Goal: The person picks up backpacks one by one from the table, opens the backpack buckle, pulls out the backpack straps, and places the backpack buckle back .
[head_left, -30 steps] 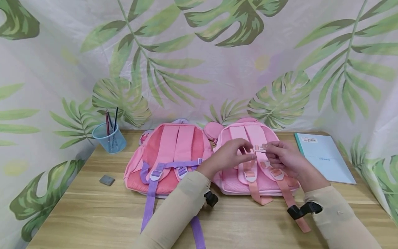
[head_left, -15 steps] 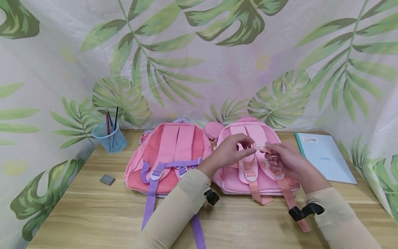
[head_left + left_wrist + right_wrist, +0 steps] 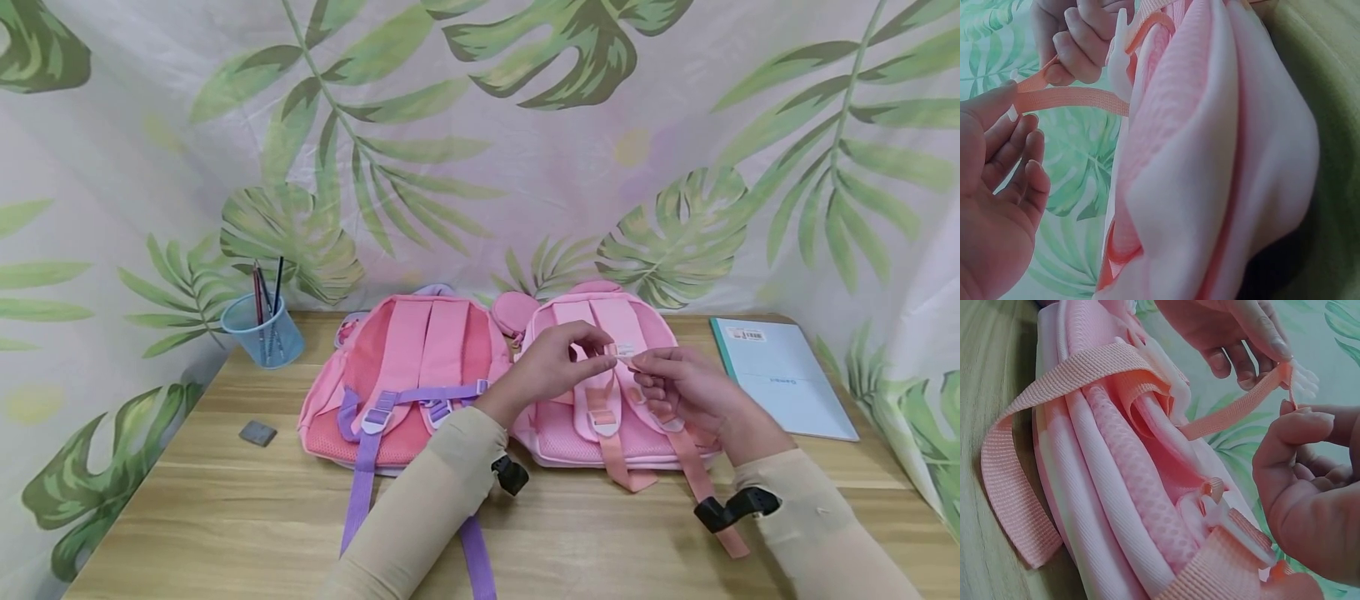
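Above the light pink backpack on the right, both hands work on an orange chest strap with a white plastic buckle. My left hand pinches the buckle end between thumb and fingertips; its other fingers are spread in the left wrist view. The right hand pinches the orange webbing end just beside the buckle, its remaining fingers curled. In the right wrist view the strap runs taut from the backpack's shoulder strap to the buckle. Fingers partly hide where webbing and buckle meet.
A second pink backpack with purple straps lies at left, partly behind my left forearm. Farther left are a blue pencil cup and a grey eraser. A light blue notebook lies at right. Loose orange strap tails hang toward me.
My left fingers have closed in on the buckle from slightly apart. The right hand has shifted its pinch from the white buckle to the orange webbing. Both backpacks stay put.
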Available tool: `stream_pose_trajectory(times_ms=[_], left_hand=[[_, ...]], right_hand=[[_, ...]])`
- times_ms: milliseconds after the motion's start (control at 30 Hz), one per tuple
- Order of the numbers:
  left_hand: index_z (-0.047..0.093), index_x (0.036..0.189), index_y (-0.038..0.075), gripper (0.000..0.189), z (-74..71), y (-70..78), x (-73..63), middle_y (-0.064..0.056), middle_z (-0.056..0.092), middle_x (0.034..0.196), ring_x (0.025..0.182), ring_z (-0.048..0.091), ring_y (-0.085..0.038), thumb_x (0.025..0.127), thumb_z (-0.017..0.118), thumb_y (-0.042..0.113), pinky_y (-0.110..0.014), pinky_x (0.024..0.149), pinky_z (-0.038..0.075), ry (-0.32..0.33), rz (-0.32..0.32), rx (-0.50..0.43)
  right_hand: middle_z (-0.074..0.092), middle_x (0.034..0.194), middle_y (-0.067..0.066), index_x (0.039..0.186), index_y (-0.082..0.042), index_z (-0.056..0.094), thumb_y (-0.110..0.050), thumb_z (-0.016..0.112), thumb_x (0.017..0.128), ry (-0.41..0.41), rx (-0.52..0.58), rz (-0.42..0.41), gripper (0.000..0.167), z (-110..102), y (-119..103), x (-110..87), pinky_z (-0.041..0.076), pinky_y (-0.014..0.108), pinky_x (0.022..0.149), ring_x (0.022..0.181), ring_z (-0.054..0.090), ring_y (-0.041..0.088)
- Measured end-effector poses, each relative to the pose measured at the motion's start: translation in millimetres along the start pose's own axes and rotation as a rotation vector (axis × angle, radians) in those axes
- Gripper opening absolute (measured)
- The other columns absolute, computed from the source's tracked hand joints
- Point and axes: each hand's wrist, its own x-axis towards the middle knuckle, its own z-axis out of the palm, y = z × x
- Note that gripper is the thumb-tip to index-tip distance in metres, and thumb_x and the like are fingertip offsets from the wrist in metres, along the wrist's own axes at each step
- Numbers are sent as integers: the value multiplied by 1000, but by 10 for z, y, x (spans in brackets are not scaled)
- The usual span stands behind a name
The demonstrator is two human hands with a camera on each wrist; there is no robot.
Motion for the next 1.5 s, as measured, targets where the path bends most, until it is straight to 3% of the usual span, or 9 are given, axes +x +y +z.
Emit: stream_pose_trajectory(times_ms=[300, 733, 1033, 1233, 1367, 1500], left_hand=[[75, 114, 10, 18, 21, -17, 0, -3, 73, 103, 91, 60, -3, 102, 77, 22, -18, 81, 48, -12, -19, -16], [77, 117, 12, 19, 29, -26, -13, -2, 73, 105, 96, 62, -7, 102, 77, 24, -21, 85, 50, 26, -40, -9], [76, 115, 12, 18, 46, -17, -5, -2, 72, 104, 94, 61, -6, 102, 77, 24, -20, 83, 49, 3, -44, -38], [75, 113, 12, 16, 46, -25, -3, -1, 71, 104, 93, 60, -7, 102, 76, 24, -20, 82, 48, -10, -47, -30], [75, 111, 12, 14, 48, -21, 1, -2, 71, 104, 93, 60, -7, 102, 76, 23, -20, 81, 49, -21, -26, 9], [74, 111, 11, 15, 47, 4, 17, -3, 71, 104, 96, 61, -10, 103, 76, 23, -20, 83, 49, -34, 8, 61]], right_hand=[[59, 84, -3, 107, -10, 66, -17, 48, 115, 22, -7, -4, 21, 70, -26, 34, 40, 20, 58, 68, 49, 9], [62, 79, -2, 101, -10, 74, -19, 52, 114, -28, 48, -5, 28, 28, 25, -2, 41, 21, 57, 66, 50, 8], [61, 83, -3, 108, -7, 72, -19, 48, 116, -24, 32, -28, 28, 44, 23, -1, 41, 19, 56, 66, 49, 8], [62, 82, -3, 107, -8, 73, -20, 47, 116, 13, 64, -12, 30, 77, -10, 0, 41, 20, 56, 66, 50, 8], [62, 81, -3, 101, -11, 68, -30, 49, 116, 47, 94, 5, 31, 101, -34, 0, 41, 20, 56, 65, 50, 8], [58, 76, -4, 94, -13, 65, -37, 55, 114, 104, 8, 0, 33, 117, -56, 0, 40, 21, 54, 62, 49, 8]])
